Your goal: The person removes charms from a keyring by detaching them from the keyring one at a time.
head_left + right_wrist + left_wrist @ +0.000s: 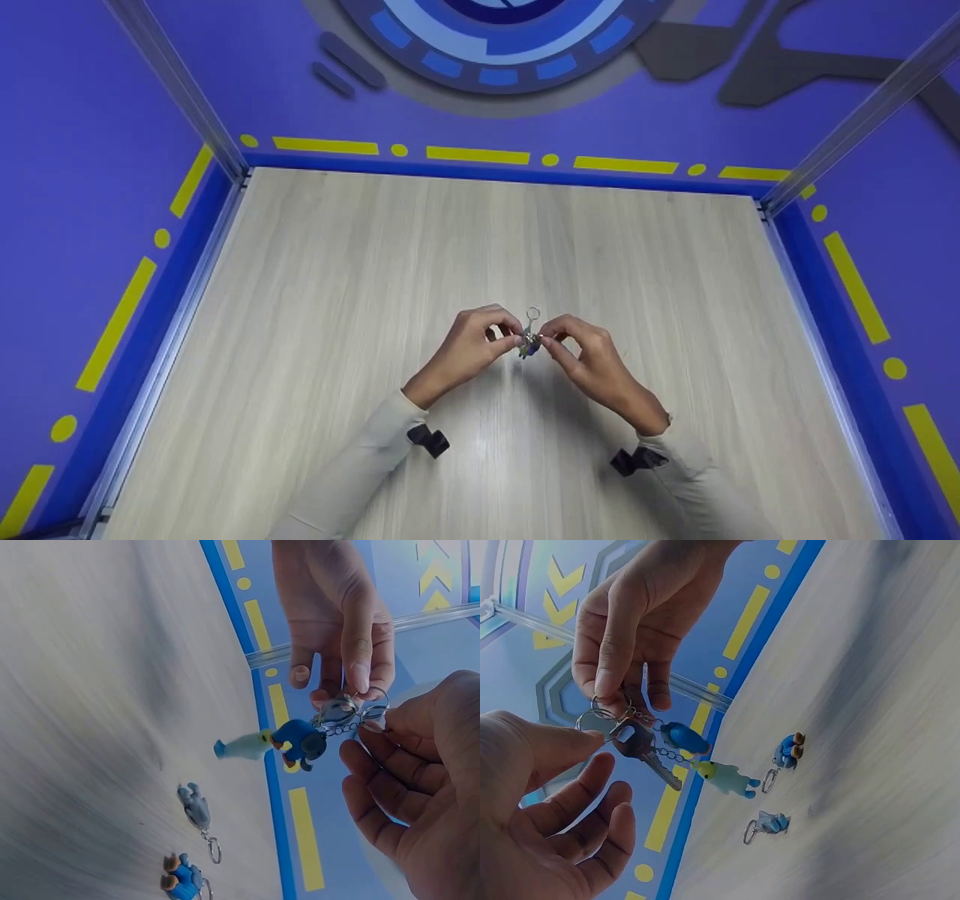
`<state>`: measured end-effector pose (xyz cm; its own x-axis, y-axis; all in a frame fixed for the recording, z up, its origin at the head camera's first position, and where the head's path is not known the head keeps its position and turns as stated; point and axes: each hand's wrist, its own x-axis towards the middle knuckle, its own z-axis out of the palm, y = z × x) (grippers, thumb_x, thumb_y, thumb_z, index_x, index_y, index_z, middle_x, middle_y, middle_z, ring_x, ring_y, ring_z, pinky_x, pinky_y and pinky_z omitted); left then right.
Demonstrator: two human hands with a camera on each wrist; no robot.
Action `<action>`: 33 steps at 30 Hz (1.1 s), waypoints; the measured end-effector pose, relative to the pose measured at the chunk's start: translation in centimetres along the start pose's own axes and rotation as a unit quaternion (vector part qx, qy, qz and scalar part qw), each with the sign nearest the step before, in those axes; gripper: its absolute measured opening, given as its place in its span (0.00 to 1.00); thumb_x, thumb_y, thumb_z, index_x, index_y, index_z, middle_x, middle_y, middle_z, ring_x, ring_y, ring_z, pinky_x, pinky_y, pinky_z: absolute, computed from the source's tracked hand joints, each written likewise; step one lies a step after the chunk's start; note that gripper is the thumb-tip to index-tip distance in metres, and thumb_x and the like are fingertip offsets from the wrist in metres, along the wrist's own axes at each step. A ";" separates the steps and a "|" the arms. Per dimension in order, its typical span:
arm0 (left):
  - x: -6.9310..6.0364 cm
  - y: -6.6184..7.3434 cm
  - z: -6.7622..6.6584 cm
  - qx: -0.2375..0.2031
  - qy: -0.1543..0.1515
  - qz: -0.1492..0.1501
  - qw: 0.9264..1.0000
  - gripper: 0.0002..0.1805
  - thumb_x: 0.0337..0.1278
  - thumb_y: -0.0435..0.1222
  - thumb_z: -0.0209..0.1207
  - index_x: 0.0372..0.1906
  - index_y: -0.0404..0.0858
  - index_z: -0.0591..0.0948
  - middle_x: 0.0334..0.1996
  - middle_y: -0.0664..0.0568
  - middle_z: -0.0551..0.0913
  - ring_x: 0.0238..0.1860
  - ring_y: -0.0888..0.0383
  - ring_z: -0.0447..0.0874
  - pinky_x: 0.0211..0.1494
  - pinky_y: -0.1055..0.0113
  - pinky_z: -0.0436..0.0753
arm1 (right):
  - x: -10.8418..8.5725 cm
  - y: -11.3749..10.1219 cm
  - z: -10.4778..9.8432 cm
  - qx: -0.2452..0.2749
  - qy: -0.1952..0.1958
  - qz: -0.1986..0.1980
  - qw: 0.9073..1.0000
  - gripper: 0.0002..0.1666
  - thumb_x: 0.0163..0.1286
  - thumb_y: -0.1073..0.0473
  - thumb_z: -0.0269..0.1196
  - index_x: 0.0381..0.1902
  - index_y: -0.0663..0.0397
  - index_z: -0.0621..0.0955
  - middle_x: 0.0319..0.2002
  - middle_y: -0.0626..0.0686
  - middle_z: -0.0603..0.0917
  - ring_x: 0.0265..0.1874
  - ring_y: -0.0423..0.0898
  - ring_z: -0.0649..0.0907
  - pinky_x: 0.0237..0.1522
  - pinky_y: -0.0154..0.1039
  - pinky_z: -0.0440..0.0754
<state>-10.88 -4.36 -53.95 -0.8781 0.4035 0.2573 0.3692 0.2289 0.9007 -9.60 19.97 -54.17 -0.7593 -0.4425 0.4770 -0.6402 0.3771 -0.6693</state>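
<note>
My left hand point(471, 341) and right hand point(592, 360) meet over the table, thumb and fingers of each pinching metal key rings point(388, 699). From the rings hang a dark-headed key point(634, 741), a blue figure charm point(682, 737) and a pale green charm with a yellow head point(726, 778), on short chains. Fingertips partly cover the rings, so I cannot tell how they are linked. Lower down, a blue figure keychain with brown feet point(787, 751) and a grey figure keychain point(196, 808) lie on the table, each with its own ring.
The pale wood-grain table point(360, 262) is bordered by blue panels with yellow marks point(476, 155) at the back and sides. Metal posts point(180, 82) stand at the rear corners. A black mount point(429, 441) sits on each sleeved wrist.
</note>
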 end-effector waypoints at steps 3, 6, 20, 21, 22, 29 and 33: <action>0.1 0.2 0.0 0.018 -0.003 0.006 1.000 0.03 0.68 0.28 0.73 0.39 0.38 0.91 0.39 0.53 0.91 0.41 0.60 0.87 0.42 0.62 0.83 | 0.0 0.1 0.0 0.001 0.000 -0.009 1.000 0.08 0.74 0.75 0.69 0.44 0.60 0.85 0.42 0.52 0.92 0.41 0.48 0.90 0.45 0.43 0.88; 0.2 0.5 0.1 0.035 -0.009 0.016 0.999 0.03 0.68 0.28 0.73 0.40 0.38 0.91 0.40 0.53 0.91 0.42 0.59 0.87 0.42 0.57 0.85 | -0.1 0.2 0.0 -0.002 0.002 -0.017 1.000 0.09 0.73 0.76 0.69 0.44 0.59 0.85 0.42 0.52 0.91 0.40 0.48 0.89 0.44 0.44 0.88; 0.4 1.1 0.4 0.091 -0.008 0.056 0.994 0.03 0.67 0.29 0.73 0.36 0.38 0.92 0.38 0.54 0.91 0.43 0.56 0.88 0.43 0.64 0.83 | 0.0 0.0 0.0 -0.023 -0.013 -0.001 1.000 0.08 0.73 0.74 0.71 0.42 0.56 0.86 0.41 0.48 0.90 0.40 0.45 0.88 0.43 0.51 0.88; 0.4 1.1 0.4 0.092 -0.007 0.057 0.994 0.03 0.67 0.29 0.74 0.36 0.38 0.92 0.37 0.54 0.91 0.43 0.56 0.88 0.43 0.65 0.82 | 0.1 -0.1 0.0 -0.023 -0.014 0.001 1.000 0.08 0.73 0.73 0.71 0.42 0.56 0.86 0.41 0.49 0.90 0.40 0.45 0.88 0.43 0.49 0.88; 0.4 1.0 0.4 0.092 -0.006 0.057 0.994 0.03 0.67 0.29 0.74 0.36 0.38 0.92 0.37 0.54 0.91 0.43 0.56 0.88 0.42 0.65 0.82 | 0.1 -0.1 0.0 -0.022 -0.016 0.003 1.000 0.08 0.73 0.73 0.71 0.42 0.56 0.86 0.41 0.48 0.90 0.40 0.45 0.88 0.44 0.47 0.87; 0.4 1.0 0.4 0.072 -0.005 0.048 0.996 0.03 0.66 0.29 0.74 0.36 0.38 0.92 0.38 0.53 0.91 0.42 0.57 0.87 0.40 0.51 0.86 | 0.2 -0.1 0.1 -0.020 -0.025 0.005 0.999 0.09 0.72 0.75 0.71 0.43 0.57 0.86 0.42 0.49 0.90 0.40 0.47 0.88 0.44 0.48 0.87; 0.3 1.0 0.2 0.055 0.002 0.044 0.997 0.03 0.66 0.29 0.75 0.36 0.39 0.93 0.38 0.54 0.91 0.41 0.57 0.87 0.39 0.51 0.85 | 0.1 -0.1 0.1 -0.019 -0.028 0.009 0.999 0.09 0.72 0.75 0.71 0.43 0.58 0.86 0.42 0.49 0.90 0.41 0.47 0.88 0.43 0.56 0.88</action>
<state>-10.71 -3.79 -53.08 -0.8414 0.4238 0.3354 0.4765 0.2891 0.8303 -9.60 19.80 -54.10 -0.7643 -0.4792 0.4316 -0.6306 0.4152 -0.6557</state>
